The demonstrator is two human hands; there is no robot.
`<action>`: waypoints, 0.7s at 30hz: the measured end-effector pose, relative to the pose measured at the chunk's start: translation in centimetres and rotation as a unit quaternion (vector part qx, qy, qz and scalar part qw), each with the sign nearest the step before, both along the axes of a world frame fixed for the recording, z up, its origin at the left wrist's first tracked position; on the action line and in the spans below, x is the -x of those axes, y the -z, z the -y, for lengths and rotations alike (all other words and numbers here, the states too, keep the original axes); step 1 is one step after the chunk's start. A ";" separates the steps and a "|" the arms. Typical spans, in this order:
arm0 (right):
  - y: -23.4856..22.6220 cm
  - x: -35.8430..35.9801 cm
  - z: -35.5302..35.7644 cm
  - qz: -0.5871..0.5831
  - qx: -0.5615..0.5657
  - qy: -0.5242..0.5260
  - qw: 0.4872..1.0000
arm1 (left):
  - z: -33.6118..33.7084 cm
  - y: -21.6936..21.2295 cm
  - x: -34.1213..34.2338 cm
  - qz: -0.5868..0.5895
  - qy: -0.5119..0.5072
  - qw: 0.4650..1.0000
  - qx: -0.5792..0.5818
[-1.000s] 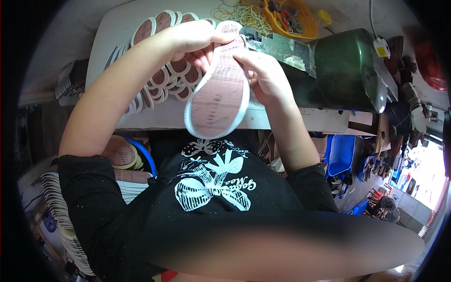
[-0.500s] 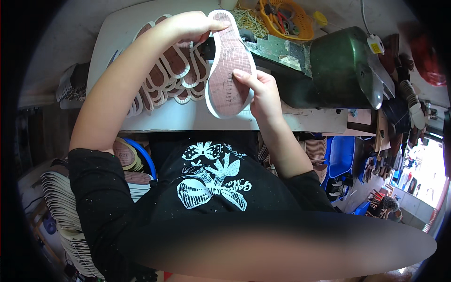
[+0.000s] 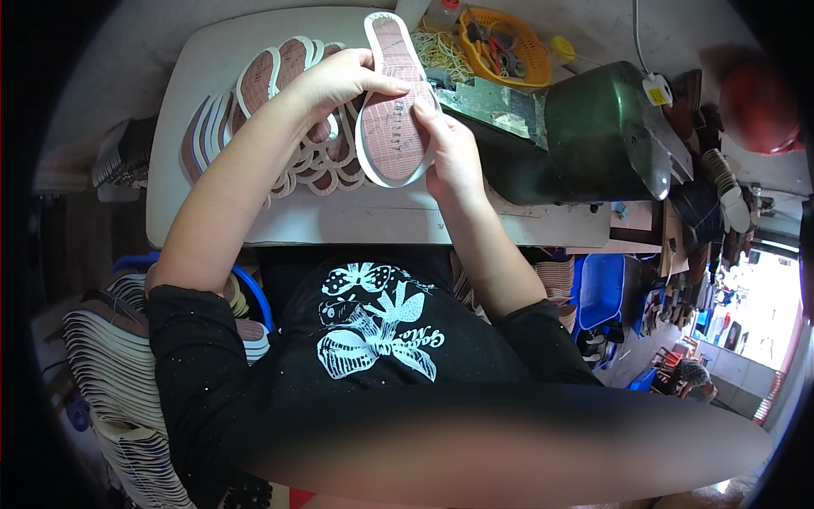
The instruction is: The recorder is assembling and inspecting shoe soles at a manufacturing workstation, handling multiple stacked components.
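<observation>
Between my hands, above the white tabletop, is a shoe insole with a reddish-brown patterned face and a white rim, its narrow end pointing away from me. My left hand grips its left edge near the middle, with the thumb lying across the face. Gripping the right edge is my right hand, its thumb also pressed on the face. The fingers beneath the insole are mostly hidden. To the left, partly behind my left forearm, lies a pile of similar insoles on the table.
A dark green machine stands at the right of the table. Behind it are a yellow basket of tools and a heap of pale strips. Stacked insoles rise at my left; a blue bin sits at lower right.
My left hand has slid from the insole's narrow end down to its middle. My right hand and the insole have shifted slightly left and away, and my right thumb sits higher along the face.
</observation>
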State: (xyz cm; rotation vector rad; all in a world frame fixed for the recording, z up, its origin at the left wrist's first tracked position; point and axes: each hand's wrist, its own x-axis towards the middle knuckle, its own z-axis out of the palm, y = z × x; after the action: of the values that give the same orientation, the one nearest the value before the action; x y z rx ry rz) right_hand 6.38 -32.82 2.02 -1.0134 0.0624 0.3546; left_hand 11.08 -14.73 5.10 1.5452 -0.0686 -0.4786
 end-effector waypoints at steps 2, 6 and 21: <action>0.3 1.2 0.0 -0.009 -0.021 -0.017 1.000 | -0.1 0.4 -0.3 -0.007 -0.009 1.000 -0.011; 0.8 3.5 -0.3 -0.062 0.031 -0.085 0.994 | -0.6 0.3 -0.7 -0.027 -0.023 0.999 -0.030; -0.2 0.1 -1.0 -0.052 -0.017 -0.023 0.998 | -1.2 -2.8 -9.0 0.150 0.330 0.884 -0.296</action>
State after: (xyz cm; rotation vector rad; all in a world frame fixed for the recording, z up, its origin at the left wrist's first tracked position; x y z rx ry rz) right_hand 6.23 -31.85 2.26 -0.9640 0.1262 0.4488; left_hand 20.08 -13.57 7.90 2.1884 -0.7728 -0.8421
